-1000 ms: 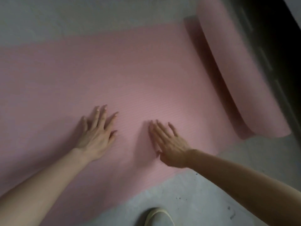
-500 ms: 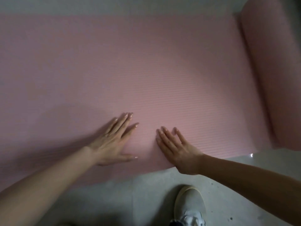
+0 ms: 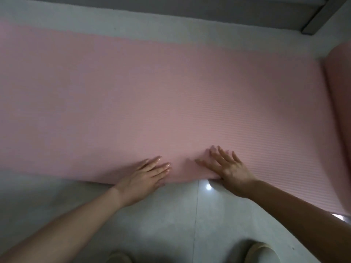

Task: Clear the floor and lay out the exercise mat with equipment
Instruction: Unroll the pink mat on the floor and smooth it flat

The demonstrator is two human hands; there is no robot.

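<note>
Two hands are laid palm down on the near edge of the pink exercise mat point(image 3: 171, 95), lower centre of the frame. Nothing is gripped by the left hand point(image 3: 146, 173): its fingers are held straight and close together, with the fingertips on the mat and the heel of the hand over the floor point(image 3: 161, 215). The right hand point(image 3: 229, 168) is pressed flat just to the right, fingers straight and spread on the mat. Its thumb is seen at the mat's edge and may be tucked under it, which cannot be told in the dim light. The hands are near each other, not touching.

The mat is spread flat across the frame from the left border almost to the right, and fine ribbing is visible on it. At the right border the flat sheet is met by the rolled part of the mat point(image 3: 340, 114), not yet unrolled.

Grey glossy floor is seen below the mat and in a strip above it. A bright light spot point(image 3: 208, 186) is reflected on the floor between the hands. Two light shoes are cut off at the bottom edge: the left shoe point(image 3: 119, 258) at lower centre-left, the right shoe point(image 3: 262, 252) at lower right. A grey bar point(image 3: 321, 16) is seen in the upper right corner.
</note>
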